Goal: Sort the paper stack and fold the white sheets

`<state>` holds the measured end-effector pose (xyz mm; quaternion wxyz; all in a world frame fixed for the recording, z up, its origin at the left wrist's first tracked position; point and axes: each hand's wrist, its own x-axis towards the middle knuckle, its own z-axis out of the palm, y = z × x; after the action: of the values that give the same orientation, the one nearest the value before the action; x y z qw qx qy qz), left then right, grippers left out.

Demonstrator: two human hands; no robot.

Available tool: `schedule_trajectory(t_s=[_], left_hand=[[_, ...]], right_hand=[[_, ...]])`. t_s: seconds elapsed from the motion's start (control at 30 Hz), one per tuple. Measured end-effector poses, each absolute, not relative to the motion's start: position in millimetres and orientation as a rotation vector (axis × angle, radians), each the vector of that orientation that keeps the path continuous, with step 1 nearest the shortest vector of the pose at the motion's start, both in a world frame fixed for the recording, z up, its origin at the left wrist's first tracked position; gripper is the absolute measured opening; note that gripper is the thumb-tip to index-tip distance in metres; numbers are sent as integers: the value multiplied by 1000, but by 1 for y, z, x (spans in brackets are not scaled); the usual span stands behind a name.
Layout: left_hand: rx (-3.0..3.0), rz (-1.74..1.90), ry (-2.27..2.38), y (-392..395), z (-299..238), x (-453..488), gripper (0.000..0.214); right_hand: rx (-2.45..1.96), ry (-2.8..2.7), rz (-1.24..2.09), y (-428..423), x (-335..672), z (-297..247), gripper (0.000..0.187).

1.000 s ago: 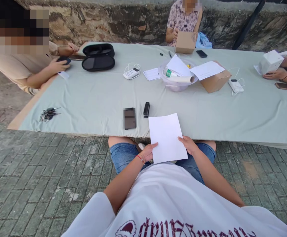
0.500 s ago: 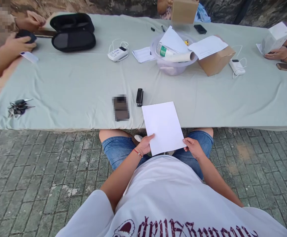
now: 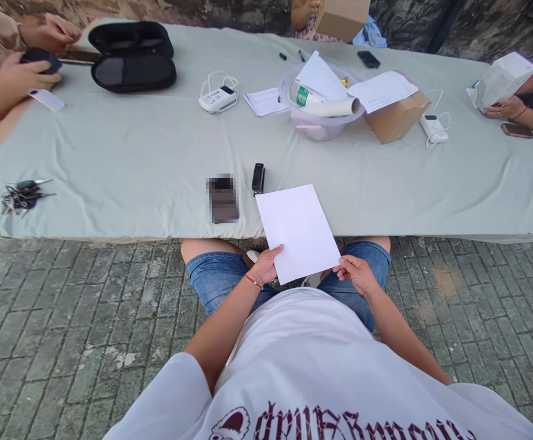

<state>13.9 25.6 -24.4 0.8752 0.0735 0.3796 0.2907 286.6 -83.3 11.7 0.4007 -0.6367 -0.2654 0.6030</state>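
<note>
A white sheet of paper (image 3: 296, 232) is held over my lap, its far part reaching above the table edge. My left hand (image 3: 266, 264) grips its left side, thumb on top and fingers underneath. At the near right corner my right hand (image 3: 354, 271) pinches the paper between thumb and fingers. Whether it is one sheet or a thin stack, I cannot tell. Just beyond the far left corner lies a black stapler (image 3: 258, 178). Left of the stapler is a dark, blurred-out flat object (image 3: 223, 199).
A clear plastic basin (image 3: 324, 125) holds papers and a roll; a cardboard box (image 3: 399, 119) adjoins it. Keys (image 3: 25, 197), an open black case (image 3: 133, 64) and white corded devices (image 3: 219, 99) lie on the cloth-covered table (image 3: 156, 153). Other people's hands hold things at the far sides.
The paper has turned slightly counterclockwise, its far edge shifting left. Both hands keep their hold. The view has shifted a little, and a person at the right has tilted a white box.
</note>
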Motion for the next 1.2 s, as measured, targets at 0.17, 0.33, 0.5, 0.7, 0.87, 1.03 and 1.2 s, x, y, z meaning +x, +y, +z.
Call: schedule_trajectory(t_s=[0.17, 0.33, 0.5, 0.7, 0.87, 1.03, 1.2], left_hand=[[135, 606, 790, 26, -24, 15, 43], [107, 598, 799, 27, -22, 15, 40], [115, 606, 812, 27, -19, 15, 37], [142, 623, 814, 28, -21, 14, 33], [149, 615, 830, 29, -24, 12, 34], [124, 611, 831, 29, -24, 12, 31], [116, 630, 825, 30, -23, 12, 32]], right_hand=[[-1624, -456, 1465, -84, 292, 2, 32], [-1625, -338, 1393, -82, 293, 3, 34], [-1614, -554, 1535, -79, 288, 11, 33], [-1563, -554, 1593, -83, 291, 10, 32], [-1490, -539, 1634, -86, 292, 15, 31], [-1452, -548, 1650, -87, 293, 13, 30], [-1520, -582, 1599, -85, 295, 5, 28]])
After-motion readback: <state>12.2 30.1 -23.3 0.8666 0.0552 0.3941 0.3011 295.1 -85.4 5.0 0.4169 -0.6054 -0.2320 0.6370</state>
